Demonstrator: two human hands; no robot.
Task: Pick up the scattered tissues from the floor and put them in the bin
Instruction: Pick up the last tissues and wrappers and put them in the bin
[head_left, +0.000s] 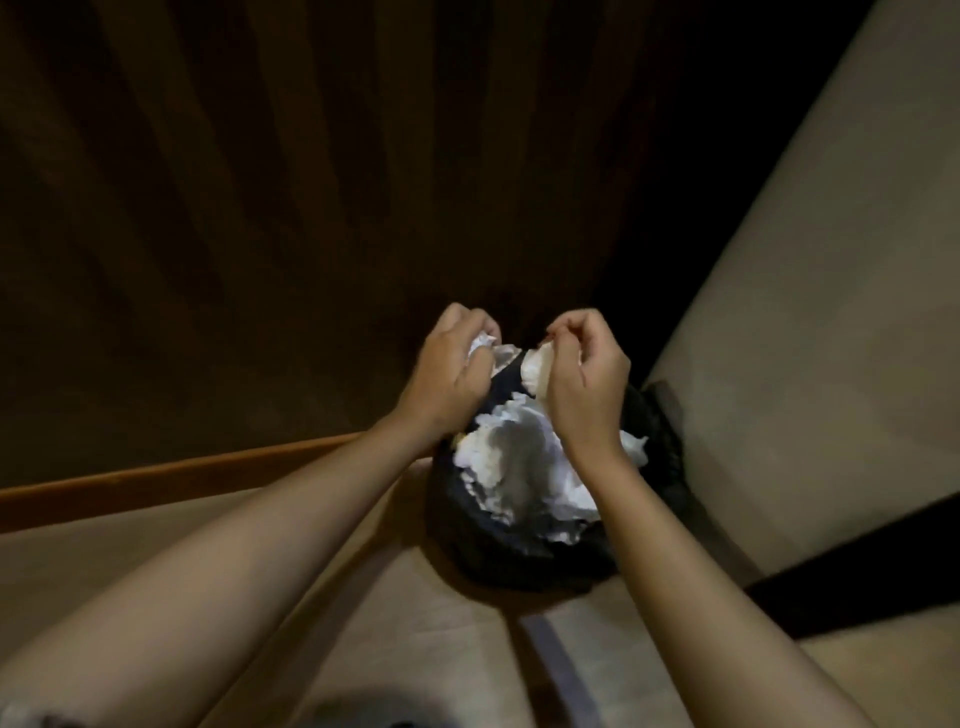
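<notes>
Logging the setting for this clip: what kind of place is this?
Probably a dim corner of an indoor room, perhaps at home. A small bin with a black liner, full of tissues, stands on a pale floor beside dark wooden panelling and a pale wall.

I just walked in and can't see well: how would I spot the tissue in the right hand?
Find the black-lined bin by the wall. Above its far rim, the right hand pinches a tissue; unlike the heap inside, it hangs in the air.

Two bare forearms, no sleeves, no rings or watch on hands (519, 369)
</notes>
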